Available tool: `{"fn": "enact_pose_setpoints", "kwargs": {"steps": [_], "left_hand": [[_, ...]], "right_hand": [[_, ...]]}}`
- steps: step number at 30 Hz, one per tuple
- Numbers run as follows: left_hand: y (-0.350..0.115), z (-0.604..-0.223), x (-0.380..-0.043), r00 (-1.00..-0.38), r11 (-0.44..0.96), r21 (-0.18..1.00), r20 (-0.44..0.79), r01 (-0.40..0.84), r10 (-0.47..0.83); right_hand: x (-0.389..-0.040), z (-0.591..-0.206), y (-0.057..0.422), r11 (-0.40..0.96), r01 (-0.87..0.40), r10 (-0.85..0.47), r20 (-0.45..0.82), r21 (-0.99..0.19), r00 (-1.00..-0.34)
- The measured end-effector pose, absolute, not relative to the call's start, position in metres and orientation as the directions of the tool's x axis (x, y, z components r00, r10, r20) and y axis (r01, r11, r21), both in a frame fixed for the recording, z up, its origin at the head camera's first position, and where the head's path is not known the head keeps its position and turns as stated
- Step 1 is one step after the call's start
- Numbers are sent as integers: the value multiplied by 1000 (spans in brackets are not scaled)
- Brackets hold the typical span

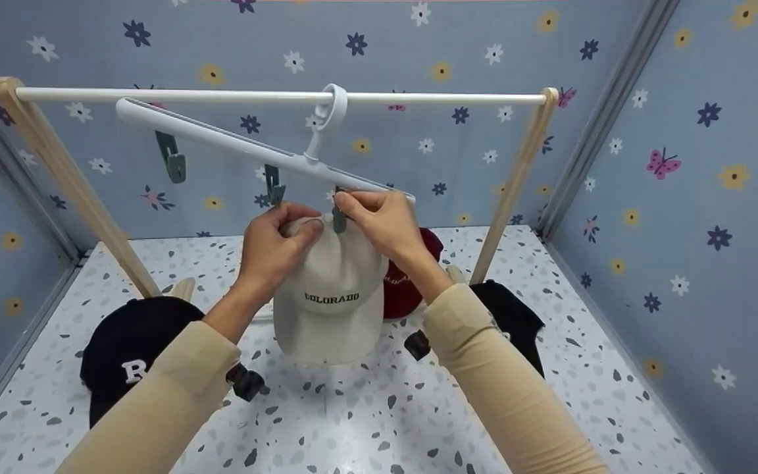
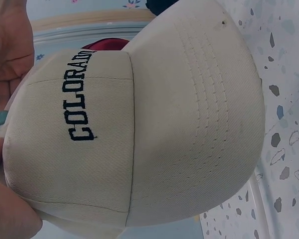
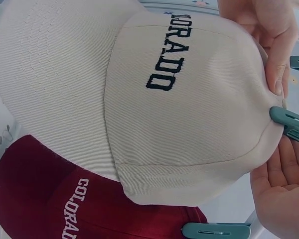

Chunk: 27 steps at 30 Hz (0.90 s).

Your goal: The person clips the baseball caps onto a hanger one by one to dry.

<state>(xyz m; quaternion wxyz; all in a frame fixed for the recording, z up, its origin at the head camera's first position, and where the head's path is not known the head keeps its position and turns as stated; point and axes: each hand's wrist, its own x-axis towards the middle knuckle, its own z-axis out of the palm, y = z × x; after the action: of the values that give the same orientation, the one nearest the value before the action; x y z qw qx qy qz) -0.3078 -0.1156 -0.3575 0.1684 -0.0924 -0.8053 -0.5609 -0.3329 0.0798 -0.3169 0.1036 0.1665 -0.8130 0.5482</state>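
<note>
A cream baseball cap with COLORADO on its front hangs brim down below the white hanger. My left hand pinches the top of its crown between thumb and fingers. A green clip bites the crown's fabric just beside that thumb. My right hand pinches this clip at its upper end, close under the hanger's bar. Behind the cream cap is a dark red cap, also lettered COLORADO, with another green clip at its edge.
The hanger's hook circles the white rail of a wooden-legged rack, its bar tilted. Two more green clips, one at the left and one nearer the middle, hang from it. Black caps lie left and right on the speckled table.
</note>
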Motion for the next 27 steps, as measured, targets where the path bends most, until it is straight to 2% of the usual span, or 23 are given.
{"fn": "enact_pose_setpoints", "kwargs": {"steps": [9,17,27], "left_hand": [[-115,-358,-309,-926,364,869,375,335,-41],[-117,-360,-311,-926,370,864,377,342,-23],[-120,-361,-313,-934,372,865,357,337,15]], "right_hand": [[-333,-320,83,321,-405,-184,363,-856,-914],[-330,-324,79,355,-474,-182,438,-806,-880],[-329,-323,77,350,-472,-166,442,-809,-881]]}}
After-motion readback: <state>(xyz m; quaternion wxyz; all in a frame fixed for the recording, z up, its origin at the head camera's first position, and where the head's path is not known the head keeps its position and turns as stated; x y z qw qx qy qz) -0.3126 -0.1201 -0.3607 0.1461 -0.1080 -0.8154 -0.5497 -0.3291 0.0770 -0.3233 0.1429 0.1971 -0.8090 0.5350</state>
